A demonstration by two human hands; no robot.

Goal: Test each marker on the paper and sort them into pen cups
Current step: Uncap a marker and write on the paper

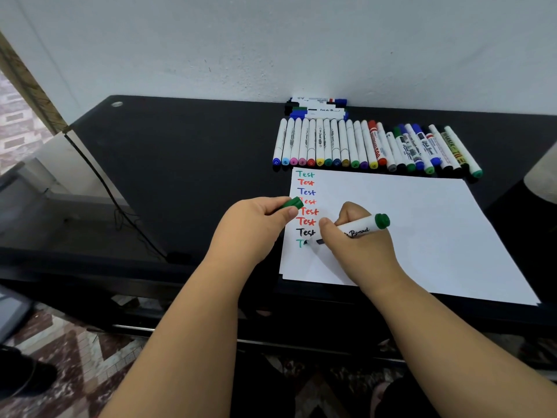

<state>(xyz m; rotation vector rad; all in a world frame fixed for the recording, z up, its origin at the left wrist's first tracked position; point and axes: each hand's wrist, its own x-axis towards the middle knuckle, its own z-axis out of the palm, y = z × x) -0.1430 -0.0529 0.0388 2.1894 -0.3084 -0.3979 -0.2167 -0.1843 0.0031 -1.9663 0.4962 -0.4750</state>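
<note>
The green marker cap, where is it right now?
In the head view the green cap is pinched in the left hand, over the left edge of the paper, just left of the red Test lines.

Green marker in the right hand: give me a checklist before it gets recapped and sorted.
1. Test word finished: not ok; only part of a green word shows at the tip, below seven full words on the paper.
2. Ink works: ok, green strokes visible.
3. Right hand grips the green marker: ok.
4. Green cap ready in the left hand: ok.
5. Pen cups within reach: cannot tell; none identifiable.
6. Untested marker row undisturbed: ok.
</note>
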